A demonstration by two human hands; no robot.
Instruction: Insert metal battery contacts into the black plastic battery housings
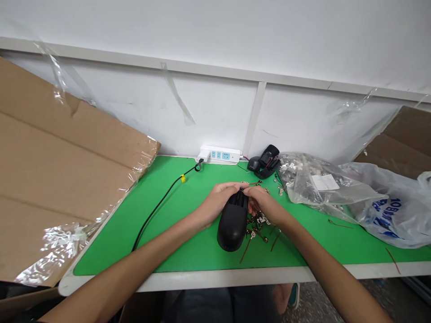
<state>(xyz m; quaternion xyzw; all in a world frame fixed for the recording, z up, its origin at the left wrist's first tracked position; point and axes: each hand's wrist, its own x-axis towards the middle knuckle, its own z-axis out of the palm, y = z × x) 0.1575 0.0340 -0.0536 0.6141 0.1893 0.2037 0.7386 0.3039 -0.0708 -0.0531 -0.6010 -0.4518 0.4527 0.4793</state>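
A black plastic housing [231, 229] with a rounded near end and an open slotted compartment at its far end is held over the green table mat. My left hand [218, 199] grips its far left side, thumb at the compartment's top edge. Against the far right side, my right hand [264, 204] presses with thumb and fingers closed at the same edge. Whether a small part sits between the fingertips is hidden. Small metal contact pieces with thin wires [261, 222] lie scattered beside and partly under my right hand.
Black plastic parts [266, 162] lie by the wall, near a white power strip [222, 154] with a black cable [155, 206]. A clear bag of metal parts [313, 179] and a white plastic bag [387, 206] occupy the right. Cardboard [67, 166] leans along the left.
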